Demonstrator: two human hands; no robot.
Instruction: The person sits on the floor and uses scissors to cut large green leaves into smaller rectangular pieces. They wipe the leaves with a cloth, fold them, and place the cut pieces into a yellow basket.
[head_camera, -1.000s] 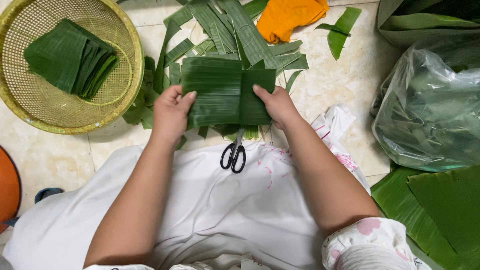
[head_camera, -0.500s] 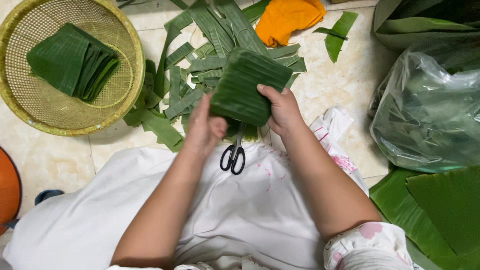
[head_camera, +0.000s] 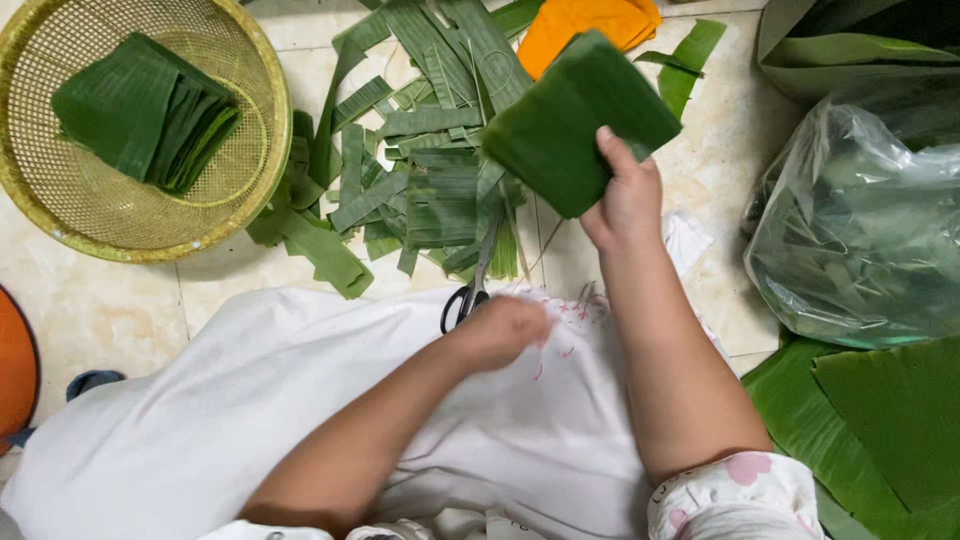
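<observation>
1. Green folded banana-leaf squares (head_camera: 145, 110) already lie stacked in the woven yellow basket (head_camera: 250, 120) at the upper left, so part of the work looks finished.
2. One more folded leaf bundle (head_camera: 575, 120) is up in the air above the tiled floor (head_camera: 90, 310), well apart from the basket; the right hand (head_camera: 625, 200) is clamped on its lower edge, thumb on top.
3. This bundle appears folded and trimmed, and it is not yet with the stack.
4. The left hand (head_camera: 500, 330) rests on the white cloth (head_camera: 300, 400) over the lap, fingers curled loosely together, just beside the handles of the black scissors (head_camera: 470, 295). Whether it touches them, I cannot tell; it grips nothing visible.
5. Cut strips and offcuts (head_camera: 400, 170) lie heaped on the floor between the basket and the held bundle, a sign that much trimming is done.
6. Uncut material remains: large whole leaves (head_camera: 880, 420) at the lower right and more leaf in the clear plastic bag (head_camera: 860, 230). By that measure, the job seems only partway through.
</observation>
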